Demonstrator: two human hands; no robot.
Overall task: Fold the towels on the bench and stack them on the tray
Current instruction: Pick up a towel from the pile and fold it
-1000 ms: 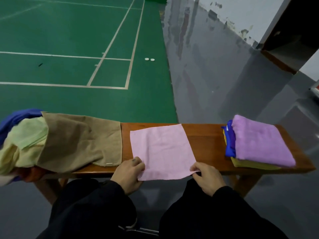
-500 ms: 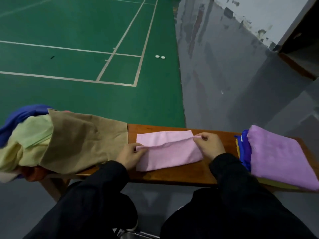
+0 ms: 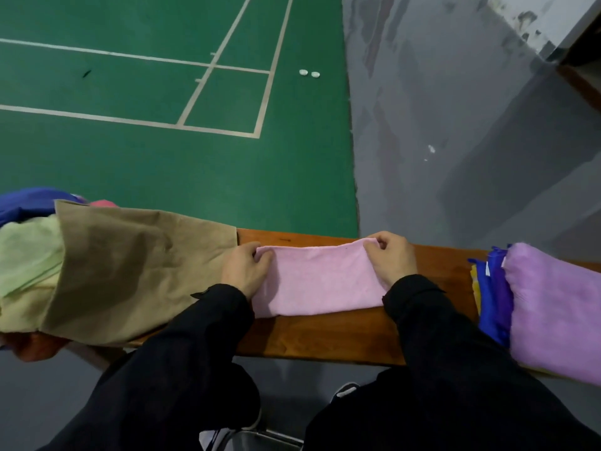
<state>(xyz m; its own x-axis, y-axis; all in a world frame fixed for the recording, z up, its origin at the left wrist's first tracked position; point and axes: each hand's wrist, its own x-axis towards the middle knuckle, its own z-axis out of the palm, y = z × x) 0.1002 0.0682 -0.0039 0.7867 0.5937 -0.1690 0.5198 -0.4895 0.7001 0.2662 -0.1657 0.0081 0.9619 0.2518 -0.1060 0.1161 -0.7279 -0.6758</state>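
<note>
Both hands, left hand [image 3: 244, 271] and right hand [image 3: 392, 258], pinch soft folded pink towel [image 3: 320, 281] corners

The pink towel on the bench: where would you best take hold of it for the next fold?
Probably at its short ends. The pink towel lies as a long flat band across the bench, so coming from either side works; the left hand and right hand already pinch its far corners there.

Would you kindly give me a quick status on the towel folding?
Left hand and right hand pinch pink towel's far corners. Towel folded once on bench. Brown cloth crowds left side.
</note>
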